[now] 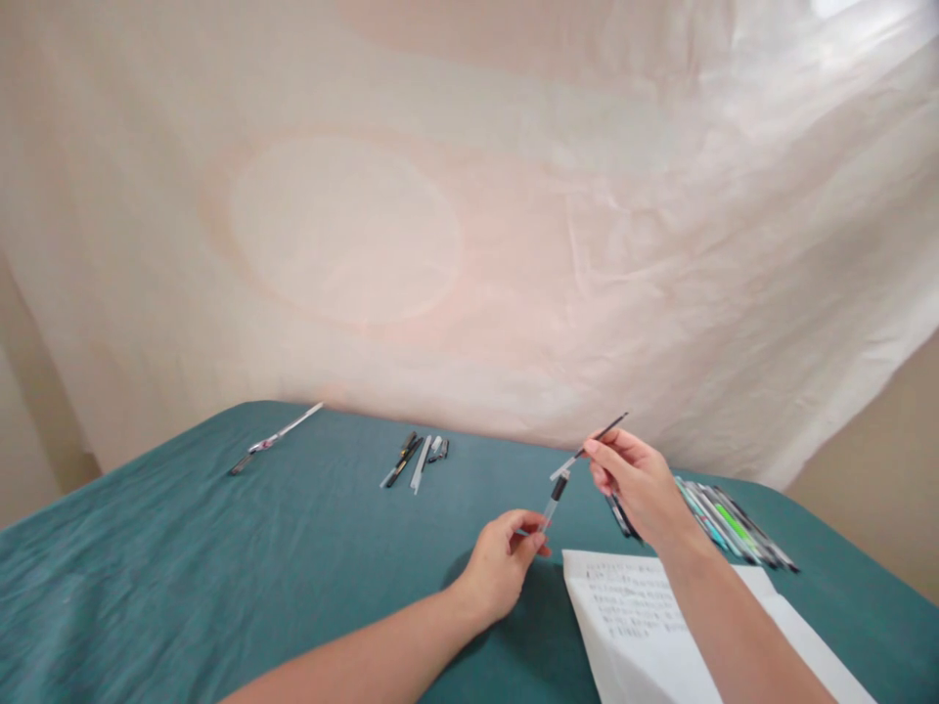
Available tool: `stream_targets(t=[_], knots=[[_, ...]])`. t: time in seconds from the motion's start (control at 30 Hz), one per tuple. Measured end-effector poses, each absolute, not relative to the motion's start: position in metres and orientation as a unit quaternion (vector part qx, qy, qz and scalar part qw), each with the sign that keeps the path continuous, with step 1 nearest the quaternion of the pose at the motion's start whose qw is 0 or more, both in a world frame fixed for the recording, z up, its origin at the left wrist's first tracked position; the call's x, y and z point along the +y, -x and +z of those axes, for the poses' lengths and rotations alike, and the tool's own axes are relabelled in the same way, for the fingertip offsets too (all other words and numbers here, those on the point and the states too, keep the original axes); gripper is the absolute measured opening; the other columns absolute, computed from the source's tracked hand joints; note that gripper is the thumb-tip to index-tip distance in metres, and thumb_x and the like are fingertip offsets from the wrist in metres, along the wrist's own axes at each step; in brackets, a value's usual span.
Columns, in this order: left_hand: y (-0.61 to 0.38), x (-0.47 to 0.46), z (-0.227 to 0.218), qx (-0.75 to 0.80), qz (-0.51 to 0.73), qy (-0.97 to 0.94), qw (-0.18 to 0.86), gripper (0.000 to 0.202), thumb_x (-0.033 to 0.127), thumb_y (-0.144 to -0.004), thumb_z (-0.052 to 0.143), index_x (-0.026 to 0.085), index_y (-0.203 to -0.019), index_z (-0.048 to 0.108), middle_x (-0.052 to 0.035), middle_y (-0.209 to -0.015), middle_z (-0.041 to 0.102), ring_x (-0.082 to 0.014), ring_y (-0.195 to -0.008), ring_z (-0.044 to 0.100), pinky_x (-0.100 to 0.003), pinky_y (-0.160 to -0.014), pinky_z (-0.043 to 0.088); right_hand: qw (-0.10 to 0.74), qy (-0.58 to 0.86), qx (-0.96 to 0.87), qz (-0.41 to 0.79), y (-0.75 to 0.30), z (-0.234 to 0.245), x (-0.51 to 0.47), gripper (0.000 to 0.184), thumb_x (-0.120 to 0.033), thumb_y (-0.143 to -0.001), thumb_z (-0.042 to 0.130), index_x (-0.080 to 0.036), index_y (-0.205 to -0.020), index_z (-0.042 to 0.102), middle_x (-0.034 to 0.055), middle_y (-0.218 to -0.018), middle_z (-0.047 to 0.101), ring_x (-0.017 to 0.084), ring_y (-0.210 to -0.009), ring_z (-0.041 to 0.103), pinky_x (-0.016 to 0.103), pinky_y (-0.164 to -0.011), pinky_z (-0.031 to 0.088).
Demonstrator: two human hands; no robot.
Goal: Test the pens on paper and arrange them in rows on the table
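My left hand (500, 565) is closed around the lower end of a clear pen barrel (559, 487) with a black grip, its open-looking top pointing up and slightly right. My right hand (637, 481) pinches a thin pen refill (613, 425), dark at its upper end and pale at its lower end. The refill slants down to the left, and its pale end is close to the top of the barrel; whether they touch I cannot tell. Beneath my right hand, dark pens (622, 516) lie partly hidden on the cloth.
A paper with handwriting (623, 606) lies under my right forearm. Several pens (737, 525) form a row at the right. Pen parts (421, 462) are grouped at the back middle, and a long thin item (275, 439) lies far left on the green cloth (220, 577). A pale sheet (469, 244) hangs behind.
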State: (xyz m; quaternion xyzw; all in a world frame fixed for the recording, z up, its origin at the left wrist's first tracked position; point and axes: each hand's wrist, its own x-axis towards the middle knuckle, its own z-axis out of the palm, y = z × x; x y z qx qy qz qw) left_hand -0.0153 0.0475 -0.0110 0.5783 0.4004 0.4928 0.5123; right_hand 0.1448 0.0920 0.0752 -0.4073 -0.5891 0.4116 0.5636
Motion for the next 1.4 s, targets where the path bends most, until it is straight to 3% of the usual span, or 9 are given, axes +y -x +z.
stream_targets(t=[0.13, 0.57, 0.73, 1.0, 1.2, 1.4], knots=[[0.016, 0.048, -0.01, 0.388, 0.501, -0.578, 0.514, 0.019, 0.03, -0.073, 0.051, 0.018, -0.085, 0.061, -0.0043, -0.08, 0.063, -0.0161, -0.069, 0.059, -0.027, -0.067, 0.044, 0.592, 0.414, -0.581, 0.375, -0.158, 0.082, 0.095, 0.023, -0.035, -0.07, 0.061, -0.016, -0.081, 0.055, -0.0048, -0.053, 0.044, 0.005, -0.042, 0.036, 0.016, -0.036, 0.027], [0.017, 0.05, -0.019, 0.376, 0.505, -0.576, 0.521, 0.02, 0.029, -0.073, 0.052, 0.019, -0.088, 0.062, -0.0046, -0.083, 0.062, -0.0159, -0.069, 0.058, -0.027, -0.067, 0.043, 0.556, 0.452, -0.609, 0.34, -0.163, 0.081, 0.097, 0.029, -0.039, -0.07, 0.058, -0.014, -0.085, 0.056, -0.0045, -0.05, 0.045, 0.005, -0.039, 0.036, 0.017, -0.036, 0.027], [0.017, 0.049, -0.021, 0.375, 0.501, -0.587, 0.513, 0.022, 0.031, -0.073, 0.053, 0.019, -0.088, 0.062, -0.0045, -0.082, 0.062, -0.0156, -0.069, 0.058, -0.027, -0.067, 0.042, 0.509, 0.474, -0.642, 0.322, -0.165, 0.086, 0.094, 0.033, -0.041, -0.071, 0.056, -0.013, -0.088, 0.058, -0.0056, -0.045, 0.042, 0.006, -0.039, 0.036, 0.017, -0.035, 0.026], [0.017, 0.047, -0.014, 0.369, 0.498, -0.593, 0.514, 0.022, 0.03, -0.075, 0.05, 0.017, -0.09, 0.06, -0.0046, -0.076, 0.062, -0.016, -0.07, 0.058, -0.026, -0.066, 0.042, 0.357, 0.479, -0.733, 0.325, -0.149, 0.087, 0.083, 0.031, -0.042, -0.071, 0.056, -0.017, -0.088, 0.061, -0.0024, -0.054, 0.052, 0.009, -0.045, 0.044, 0.018, -0.04, 0.036], [0.018, 0.048, -0.014, 0.366, 0.505, -0.598, 0.504, 0.022, 0.03, -0.078, 0.046, 0.016, -0.091, 0.057, -0.005, -0.079, 0.062, -0.0164, -0.072, 0.059, -0.027, -0.067, 0.043, 0.366, 0.51, -0.703, 0.334, -0.157, 0.081, 0.091, 0.041, -0.049, -0.077, 0.043, -0.015, -0.091, 0.062, 0.0011, -0.058, 0.057, 0.009, -0.043, 0.046, 0.019, -0.04, 0.037], [0.019, 0.041, -0.011, 0.357, 0.543, -0.605, 0.46, 0.021, 0.03, -0.083, 0.039, 0.017, -0.095, 0.05, -0.0054, -0.084, 0.057, -0.0149, -0.076, 0.056, -0.028, -0.073, 0.042, 0.318, 0.485, -0.756, 0.304, -0.131, 0.04, 0.122, 0.032, -0.041, -0.079, 0.043, -0.014, -0.081, 0.061, -0.0012, -0.054, 0.054, 0.009, -0.043, 0.045, 0.02, -0.041, 0.037]])
